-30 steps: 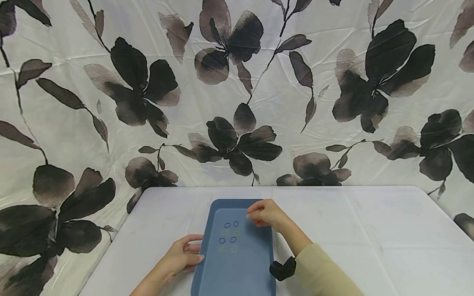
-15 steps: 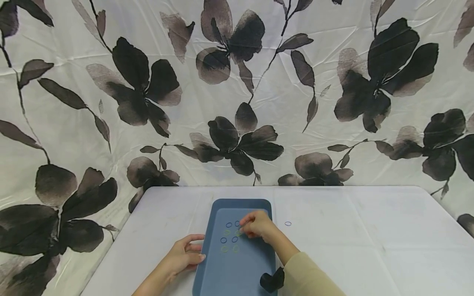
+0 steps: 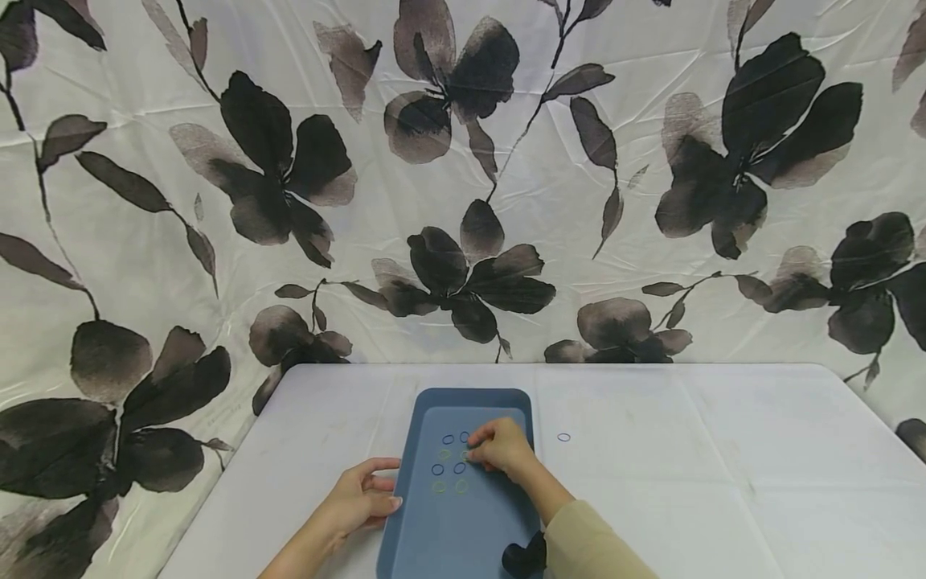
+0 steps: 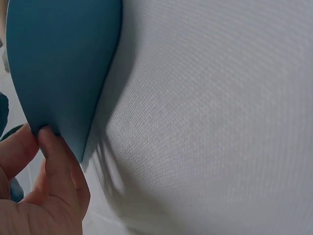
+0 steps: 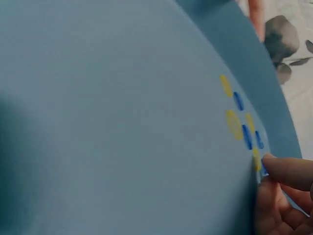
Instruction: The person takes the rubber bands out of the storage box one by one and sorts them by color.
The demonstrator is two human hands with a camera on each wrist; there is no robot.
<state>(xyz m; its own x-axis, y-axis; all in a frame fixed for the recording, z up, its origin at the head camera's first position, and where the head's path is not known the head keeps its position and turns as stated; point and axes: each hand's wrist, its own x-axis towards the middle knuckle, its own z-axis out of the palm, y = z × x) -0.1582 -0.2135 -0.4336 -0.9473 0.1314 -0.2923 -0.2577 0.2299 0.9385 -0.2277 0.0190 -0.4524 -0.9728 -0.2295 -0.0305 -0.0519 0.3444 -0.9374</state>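
Observation:
A blue tray (image 3: 463, 531) holds several small blue rings (image 3: 437, 469) and yellow rings (image 3: 439, 486), laid in short rows toward its far half. My left hand (image 3: 362, 498) grips the tray's left rim; in the left wrist view its thumb and fingers pinch the tray edge. Over the rings, my right hand (image 3: 502, 449) is bent downward, thumb and forefinger tips beside the yellow ring (image 3: 465, 456) and blue ring (image 3: 465, 437) nearest it. In the right wrist view a gap shows between those fingertips; whether they hold a ring cannot be made out.
One blue ring (image 3: 563, 437) lies on the white table (image 3: 687, 482), right of the tray. A black object (image 3: 524, 556) sits at my right wrist, above the tray's right edge. A floral cloth (image 3: 463, 185) hangs behind the table.
My right hand has moved left and down from the tray's far right edge to the rings. The blue ring on the table has come into sight. My left hand stays on the rim.

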